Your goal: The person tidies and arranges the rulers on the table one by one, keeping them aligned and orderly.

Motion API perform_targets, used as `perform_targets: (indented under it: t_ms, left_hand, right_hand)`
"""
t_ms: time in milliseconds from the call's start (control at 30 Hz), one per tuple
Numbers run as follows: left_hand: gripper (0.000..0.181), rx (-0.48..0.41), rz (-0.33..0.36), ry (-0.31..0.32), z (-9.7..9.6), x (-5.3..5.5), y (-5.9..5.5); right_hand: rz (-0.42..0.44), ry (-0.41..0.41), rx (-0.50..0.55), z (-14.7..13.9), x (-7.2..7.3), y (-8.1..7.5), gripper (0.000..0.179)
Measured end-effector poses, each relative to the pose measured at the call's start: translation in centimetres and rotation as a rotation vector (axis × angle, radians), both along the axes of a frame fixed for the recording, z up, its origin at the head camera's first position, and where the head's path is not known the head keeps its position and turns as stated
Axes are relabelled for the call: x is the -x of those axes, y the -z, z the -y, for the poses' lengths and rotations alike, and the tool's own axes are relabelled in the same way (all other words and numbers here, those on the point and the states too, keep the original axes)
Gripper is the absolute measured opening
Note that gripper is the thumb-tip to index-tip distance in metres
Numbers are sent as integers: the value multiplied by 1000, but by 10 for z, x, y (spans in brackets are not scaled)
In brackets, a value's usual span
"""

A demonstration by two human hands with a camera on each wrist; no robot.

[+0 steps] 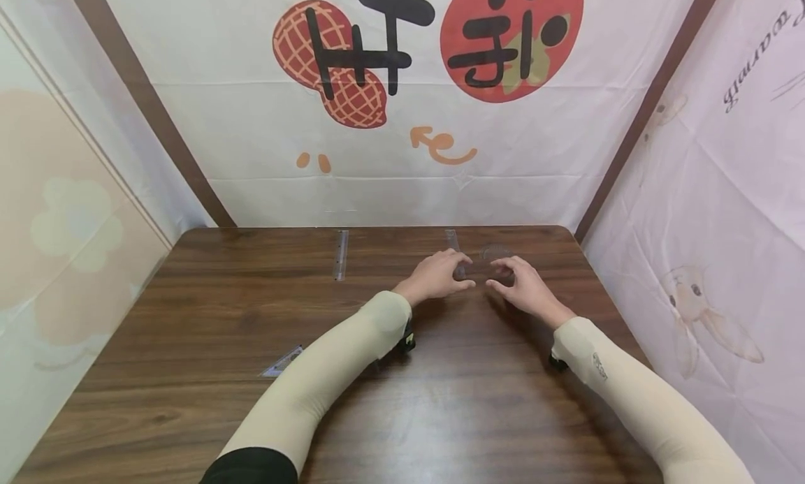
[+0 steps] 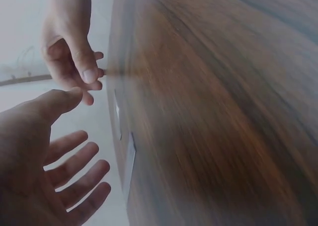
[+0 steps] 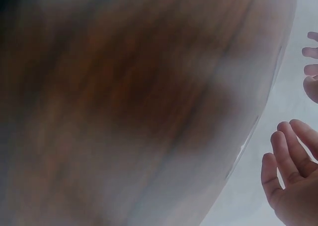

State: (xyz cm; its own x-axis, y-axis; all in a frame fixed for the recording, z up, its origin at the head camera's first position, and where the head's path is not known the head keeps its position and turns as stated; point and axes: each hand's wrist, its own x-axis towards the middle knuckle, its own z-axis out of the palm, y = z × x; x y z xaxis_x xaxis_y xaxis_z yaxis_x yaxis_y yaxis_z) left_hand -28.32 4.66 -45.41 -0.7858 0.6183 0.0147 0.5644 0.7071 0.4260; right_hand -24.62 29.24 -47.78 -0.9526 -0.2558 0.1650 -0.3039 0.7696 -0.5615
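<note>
My left hand (image 1: 435, 276) hovers over the far part of the table, its fingers loosely bent and holding nothing. Facing it a short gap away is my right hand (image 1: 523, 286), likewise relaxed with nothing in its grasp. Partly behind the left hand lies a clear ruler (image 1: 452, 241). A clear, round-edged piece resembling a protractor (image 1: 497, 251) lies just beyond the right hand, faint against the wood. In the left wrist view both hands appear, fingers spread apart, above two thin clear strips. The right wrist view catches the right hand (image 3: 298, 179) at its edge.
Another clear ruler (image 1: 341, 255) lies left of the hands near the back edge. A clear triangular set square (image 1: 283, 362) rests beside the left forearm, partly hidden by it. Printed cloth walls (image 1: 402, 191) enclose the brown wooden table (image 1: 207, 309) at the back and sides.
</note>
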Motion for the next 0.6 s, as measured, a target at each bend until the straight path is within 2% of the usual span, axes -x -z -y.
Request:
perform_targets:
  t_ms: [267,400,600]
  left_hand:
    - [59,14,-3,-32,-29,11,-1]
    - [58,39,-36,-60,-36,16,0]
    - [56,63,-55,-82,-41,21,10]
  right_hand:
    - [15,50,-38,-21,12,-3,52]
    - [11,61,-40,-26,18,-2,52]
    - [29,69,-58,-31,23,3,53]
